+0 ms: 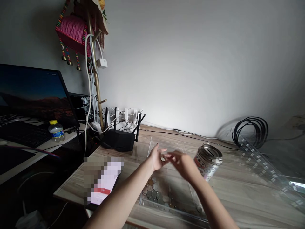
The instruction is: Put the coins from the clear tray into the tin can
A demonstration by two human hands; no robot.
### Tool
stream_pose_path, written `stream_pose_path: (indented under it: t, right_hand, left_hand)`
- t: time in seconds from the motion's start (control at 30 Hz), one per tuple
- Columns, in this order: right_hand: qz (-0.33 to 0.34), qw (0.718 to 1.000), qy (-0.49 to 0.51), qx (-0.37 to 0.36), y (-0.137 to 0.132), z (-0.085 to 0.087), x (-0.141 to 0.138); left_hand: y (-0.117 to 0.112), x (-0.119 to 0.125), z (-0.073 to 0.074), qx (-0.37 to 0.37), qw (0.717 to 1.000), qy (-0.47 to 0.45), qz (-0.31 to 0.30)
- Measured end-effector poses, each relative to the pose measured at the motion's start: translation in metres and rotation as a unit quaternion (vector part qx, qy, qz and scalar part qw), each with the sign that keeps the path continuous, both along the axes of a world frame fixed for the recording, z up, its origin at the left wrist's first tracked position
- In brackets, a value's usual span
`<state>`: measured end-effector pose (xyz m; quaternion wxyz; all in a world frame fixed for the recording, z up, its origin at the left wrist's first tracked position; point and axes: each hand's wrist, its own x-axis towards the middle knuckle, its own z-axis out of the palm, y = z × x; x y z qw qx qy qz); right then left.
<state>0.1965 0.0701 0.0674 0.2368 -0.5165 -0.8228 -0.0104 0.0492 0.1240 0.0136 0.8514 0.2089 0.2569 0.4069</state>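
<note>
My left hand [157, 159] is turned palm up above a clear plastic tray [173, 187], its thumb and fingers stretched out. A small pale coin [162, 159] rests on it near the base of the fingers. Close beside it, my right hand [180, 161] curves palm down with its fingertips drawn together at the left fingers. Whatever the right fingertips may hold is blurred. Below both hands, several loose coins [154, 194] lie in the near left part of the tray. A round metal coin can [209, 159] with a slotted lid stands right of my right hand.
A phone [107, 181], partly pixelated, lies left of my left forearm. Behind it sits a black router [121, 140] with upright antennas. A clear plastic rack [264, 165] and a coiled black cable [250, 132] are at right. A laptop [35, 95] and a yellow-capped bottle [56, 131] occupy the left desk.
</note>
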Motion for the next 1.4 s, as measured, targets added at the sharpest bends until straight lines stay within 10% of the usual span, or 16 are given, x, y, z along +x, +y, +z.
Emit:
stream_pose_path:
  t: [0.27,0.4,0.5,0.63,0.83,1.23,1.4]
  right_hand:
    - [0.081,0.994,-0.023,-0.070,0.005,-0.008,-0.011]
    - [-0.106,0.990,0.024,0.089,0.006,0.012,0.028]
    - [-0.310,0.933,0.050,0.173,0.010,0.021,0.067]
    - [-0.407,0.910,0.061,0.048,0.016,0.025,0.103]
    - [-0.453,0.889,0.065,0.023,0.016,0.023,0.115]
    - [-0.327,0.928,0.082,0.158,-0.003,0.029,0.083]
    - [-0.061,0.986,-0.121,-0.098,-0.042,0.000,0.042]
  left_hand:
    - [-0.007,0.005,0.006,0.081,0.992,-0.009,-0.096]
    - [-0.011,0.013,0.007,0.184,0.972,0.139,-0.054]
    - [-0.011,0.015,0.002,0.292,0.875,0.384,0.037]
    - [-0.010,0.014,-0.005,0.403,0.728,0.550,0.080]
    - [-0.009,0.012,-0.007,0.435,0.690,0.571,0.096]
    - [-0.014,0.008,-0.009,0.456,0.693,0.554,0.067]
    - [-0.011,0.001,-0.010,0.472,0.685,0.554,0.005]
